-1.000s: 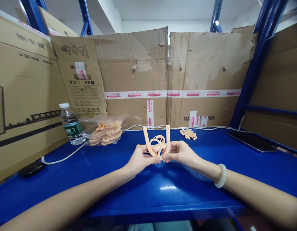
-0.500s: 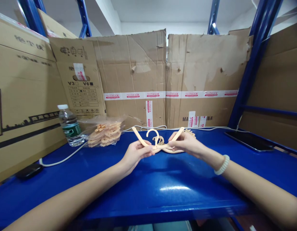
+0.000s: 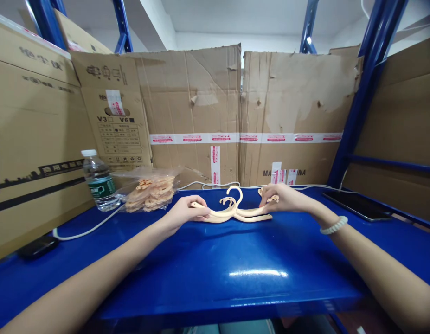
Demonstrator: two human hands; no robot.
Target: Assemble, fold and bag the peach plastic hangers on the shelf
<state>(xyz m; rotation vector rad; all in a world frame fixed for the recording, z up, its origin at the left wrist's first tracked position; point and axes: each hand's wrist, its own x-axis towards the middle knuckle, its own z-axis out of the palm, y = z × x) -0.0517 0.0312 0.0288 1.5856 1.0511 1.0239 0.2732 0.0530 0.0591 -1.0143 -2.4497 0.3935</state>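
Observation:
A cream-coloured hanger (image 3: 232,211) is stretched between my two hands, its arms spread wide and its hook pointing up. My left hand (image 3: 189,211) pinches the end of its left arm. At the other end, my right hand (image 3: 279,198) has its fingers closed round the right arm. More hangers of the same colour lie directly beneath and behind it, with smaller hooks showing beside the upper hook. Some cream pieces are partly hidden behind my right hand. A clear plastic bag (image 3: 152,190) of similar cream pieces rests to the left of my left hand.
On the blue table (image 3: 215,273), a water bottle (image 3: 101,183) and a black object (image 3: 38,247) with a white cable stand left. A dark phone-like slab (image 3: 357,205) lies right. Cardboard panels (image 3: 197,111) and blue posts surround the back and sides.
The hanger's arms have swung down from a raised V to nearly level. My left hand has moved left and my right hand right, and the hanger now sits over the others.

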